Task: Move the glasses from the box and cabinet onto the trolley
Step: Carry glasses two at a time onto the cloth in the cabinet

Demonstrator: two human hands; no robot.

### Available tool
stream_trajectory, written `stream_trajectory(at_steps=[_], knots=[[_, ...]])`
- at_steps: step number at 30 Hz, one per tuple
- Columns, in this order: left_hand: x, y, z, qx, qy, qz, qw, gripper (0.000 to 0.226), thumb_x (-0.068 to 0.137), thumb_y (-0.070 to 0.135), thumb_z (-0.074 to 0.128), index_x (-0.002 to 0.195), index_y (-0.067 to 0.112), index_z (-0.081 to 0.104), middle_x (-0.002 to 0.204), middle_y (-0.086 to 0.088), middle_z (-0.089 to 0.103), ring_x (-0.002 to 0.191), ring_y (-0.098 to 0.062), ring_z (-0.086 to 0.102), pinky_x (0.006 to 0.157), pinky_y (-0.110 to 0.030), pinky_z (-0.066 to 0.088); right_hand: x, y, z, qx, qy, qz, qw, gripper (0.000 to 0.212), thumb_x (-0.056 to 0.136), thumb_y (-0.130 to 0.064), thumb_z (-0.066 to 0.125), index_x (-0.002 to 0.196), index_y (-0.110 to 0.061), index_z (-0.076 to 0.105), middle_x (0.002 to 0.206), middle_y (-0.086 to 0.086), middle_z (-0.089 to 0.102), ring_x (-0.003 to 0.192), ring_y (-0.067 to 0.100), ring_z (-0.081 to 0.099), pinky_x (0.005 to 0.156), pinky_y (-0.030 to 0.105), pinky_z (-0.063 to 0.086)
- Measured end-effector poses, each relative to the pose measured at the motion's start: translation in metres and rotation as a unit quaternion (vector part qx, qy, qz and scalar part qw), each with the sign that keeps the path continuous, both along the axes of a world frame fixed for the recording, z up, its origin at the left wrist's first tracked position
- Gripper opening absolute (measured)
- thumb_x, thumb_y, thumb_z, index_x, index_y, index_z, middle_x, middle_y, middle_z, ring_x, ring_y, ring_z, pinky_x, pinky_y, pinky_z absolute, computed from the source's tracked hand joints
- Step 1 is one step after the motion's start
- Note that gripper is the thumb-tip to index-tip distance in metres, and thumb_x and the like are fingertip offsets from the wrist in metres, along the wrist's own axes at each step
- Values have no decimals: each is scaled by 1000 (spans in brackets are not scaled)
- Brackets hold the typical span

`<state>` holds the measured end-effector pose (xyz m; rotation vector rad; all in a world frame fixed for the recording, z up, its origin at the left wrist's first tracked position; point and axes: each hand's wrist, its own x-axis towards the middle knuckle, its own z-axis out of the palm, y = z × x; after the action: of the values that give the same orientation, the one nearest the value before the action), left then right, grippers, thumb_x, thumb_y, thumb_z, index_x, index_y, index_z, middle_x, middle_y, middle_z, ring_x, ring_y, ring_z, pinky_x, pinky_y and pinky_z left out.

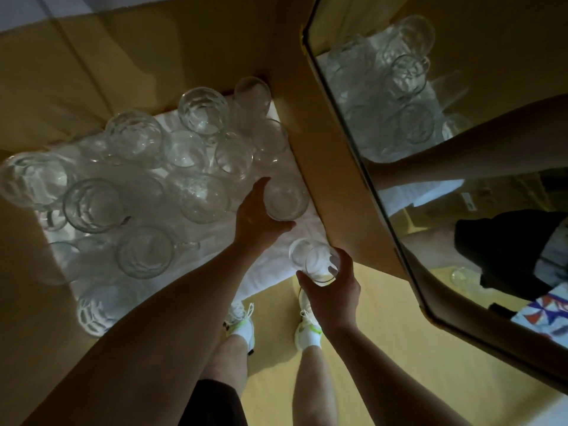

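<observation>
Fingers of the right hand [333, 290] curl round a small clear glass tumbler [321, 265], holding it just above the near edge of the box. The left hand [259, 215] reaches further in, its fingers and thumb cupped against the side of a second clear round tumbler [285, 199] that stands on the white cloth lining [270, 272]; whether that grip has closed I cannot tell. Around them, many more clear glasses and handled mugs [144, 256] crowd the large brown cardboard box [322, 167], several touching.

Risk, as I judge it, lies in that crowding and in the dim light: lifting the second tumbler at a tilt could knock it against its neighbours, and smooth glass held one-handed may slip. The trolley is not in view, so both glasses must be carried off with both hands full.

Beside the box leans a wood-framed mirror [353, 142], reflecting glasses and an arm. Below lies a yellowish floor [368, 379], with the person's white trainers [242, 321] on it.
</observation>
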<state>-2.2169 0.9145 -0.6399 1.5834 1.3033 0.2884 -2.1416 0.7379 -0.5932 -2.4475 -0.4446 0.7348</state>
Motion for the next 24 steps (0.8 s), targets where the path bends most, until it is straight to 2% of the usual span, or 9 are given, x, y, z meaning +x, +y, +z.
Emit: stream_trajectory(at_steps=[2,6,7,12,16,18,21,24], knots=[[-2,-5,5,10,-9,16,1000,108,53,30,100,145,15,44,131,-4,64,119,-22,61,95,-28,48,0,-5,4,2,-2,0,1000,76,64,-24,94,129,-25,55,110,-13,64,101,13,63,86,29,47],[-5,-25,19,31,-30,-5,999,101,48,29,100,136,18,52,120,8,66,110,-16,64,85,-5,39,-1,-18,11,10,0,0,1000,70,64,-18,92,124,-24,56,97,-24,57,95,13,60,84,29,45],[-7,-28,24,32,-26,-13,999,102,48,30,99,137,18,52,123,7,66,113,-16,63,86,-4,37,-2,-20,14,12,-1,4,1000,70,64,-17,92,124,-23,56,98,-23,58,96,13,60,84,29,46],[-24,-44,61,35,12,-34,999,110,50,37,98,145,20,47,138,-1,62,125,-21,58,95,-20,40,-5,-30,40,30,-7,24,999,70,62,-19,93,123,-23,58,98,-17,59,94,15,61,84,29,46],[-47,-62,97,40,41,-12,998,106,55,40,97,145,20,45,135,0,62,124,-20,58,99,-30,45,-5,-34,64,50,-14,69,996,68,60,-24,94,118,-26,58,97,-16,61,90,15,62,77,25,43],[-62,-72,114,52,44,16,998,100,54,39,97,139,20,48,128,1,63,119,-21,60,96,-34,48,-6,-37,75,55,-12,98,994,69,61,-27,94,119,-25,57,96,-14,63,87,14,61,72,23,43],[-80,-84,141,66,46,60,995,95,51,38,98,132,23,51,122,4,65,113,-19,61,88,-30,47,-8,-38,97,67,-2,130,989,66,62,-35,92,114,-38,52,84,-28,57,76,0,53,63,6,34],[-94,-96,167,86,65,104,989,95,47,41,98,127,27,50,118,5,64,110,-19,61,83,-29,46,-15,-38,119,90,6,154,984,66,60,-36,91,109,-44,49,84,-34,52,76,-4,53,64,8,35]])
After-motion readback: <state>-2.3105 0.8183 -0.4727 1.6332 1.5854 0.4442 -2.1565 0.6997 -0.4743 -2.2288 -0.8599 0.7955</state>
